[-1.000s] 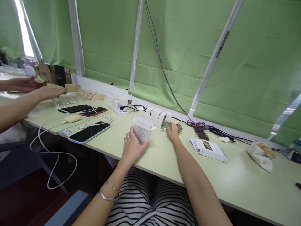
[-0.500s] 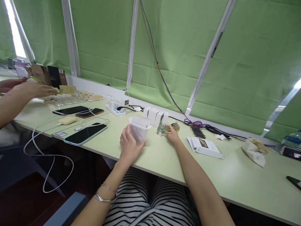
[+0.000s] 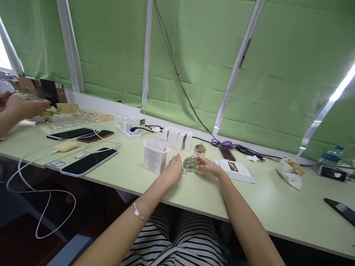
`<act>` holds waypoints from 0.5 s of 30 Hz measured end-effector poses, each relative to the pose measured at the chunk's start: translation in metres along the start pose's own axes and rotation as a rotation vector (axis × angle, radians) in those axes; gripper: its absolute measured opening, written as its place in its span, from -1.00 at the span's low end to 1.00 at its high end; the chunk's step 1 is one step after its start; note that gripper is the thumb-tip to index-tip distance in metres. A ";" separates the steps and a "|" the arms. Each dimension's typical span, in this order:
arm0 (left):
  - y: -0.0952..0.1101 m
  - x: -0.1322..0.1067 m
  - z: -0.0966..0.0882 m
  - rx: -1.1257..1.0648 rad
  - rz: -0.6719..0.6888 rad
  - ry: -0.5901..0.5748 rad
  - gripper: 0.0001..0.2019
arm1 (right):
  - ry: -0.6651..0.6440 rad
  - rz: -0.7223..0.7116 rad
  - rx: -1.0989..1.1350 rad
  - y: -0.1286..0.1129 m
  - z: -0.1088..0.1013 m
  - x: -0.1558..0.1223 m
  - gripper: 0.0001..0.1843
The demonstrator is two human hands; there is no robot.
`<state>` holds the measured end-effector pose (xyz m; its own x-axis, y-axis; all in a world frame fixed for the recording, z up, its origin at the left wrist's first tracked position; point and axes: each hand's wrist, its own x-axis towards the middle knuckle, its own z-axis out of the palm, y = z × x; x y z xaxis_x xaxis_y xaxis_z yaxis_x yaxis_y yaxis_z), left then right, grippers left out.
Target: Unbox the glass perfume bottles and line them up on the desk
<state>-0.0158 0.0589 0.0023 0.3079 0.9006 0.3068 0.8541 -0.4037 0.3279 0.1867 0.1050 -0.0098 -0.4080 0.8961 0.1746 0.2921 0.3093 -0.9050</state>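
A small round glass bottle (image 3: 190, 163) sits on the pale green table (image 3: 249, 207) between my two hands. My right hand (image 3: 208, 167) pinches its right side. My left hand (image 3: 174, 171) touches its left side with curled fingers. An open white box (image 3: 154, 154) with printed text stands on the table just left of my left hand, with nothing holding it. A second round bottle with a gold cap (image 3: 199, 149) stands a little behind.
A row of small white boxes (image 3: 177, 137) lines the back edge. A white carton (image 3: 237, 170) lies to the right. Phones (image 3: 89, 161), cables and a power strip (image 3: 128, 131) lie to the left. Another person's hands (image 3: 19, 107) work at the far left.
My left hand let go of the white box and moved right to the bottle. My right hand drew the glass bottle nearer to me. The camera turned right.
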 end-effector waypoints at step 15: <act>-0.002 0.065 0.023 0.157 -0.191 -0.037 -0.71 | -0.123 0.112 0.062 -0.009 -0.007 -0.005 -0.66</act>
<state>0.0120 0.1225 0.0009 0.1473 0.9645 0.2190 0.9519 -0.1984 0.2335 0.1921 0.0996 -0.0005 -0.4801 0.8768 0.0258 0.2895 0.1861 -0.9389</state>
